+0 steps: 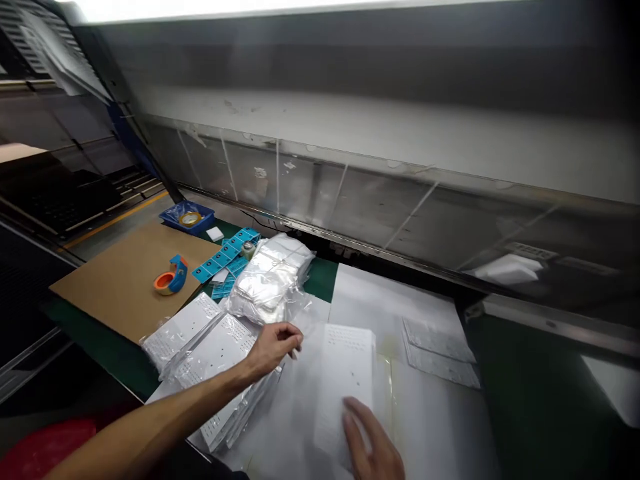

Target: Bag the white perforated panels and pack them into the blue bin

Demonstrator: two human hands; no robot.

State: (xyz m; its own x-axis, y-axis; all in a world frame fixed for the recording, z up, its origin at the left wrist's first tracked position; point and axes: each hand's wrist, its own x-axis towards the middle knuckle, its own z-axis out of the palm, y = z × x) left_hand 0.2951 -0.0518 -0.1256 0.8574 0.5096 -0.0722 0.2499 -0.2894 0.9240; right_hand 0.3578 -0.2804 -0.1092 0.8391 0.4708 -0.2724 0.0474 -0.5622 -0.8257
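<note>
My left hand [274,348] is in a pinch at the front of a pile of clear plastic bags [273,270]. Thin see-through film lies right by its fingertips, but what they hold, if anything, does not show clearly. My right hand [373,443], blurred, has its fingers extended over the lower right part of a white panel [345,373] with small slots and holes. This panel appears to lie on a stack of similar ones. Beneath my left forearm are more white slotted panels [220,357] in clear bags, in a stack.
A brown cardboard sheet [120,280] carries an orange-and-blue tape dispenser [173,275]. Blue label strips [227,257] lie beside the bags, with a blue tray [187,217] of tape behind. Flat grey-white pieces [440,350] sit at right. A machine panel [350,193] rises along the back.
</note>
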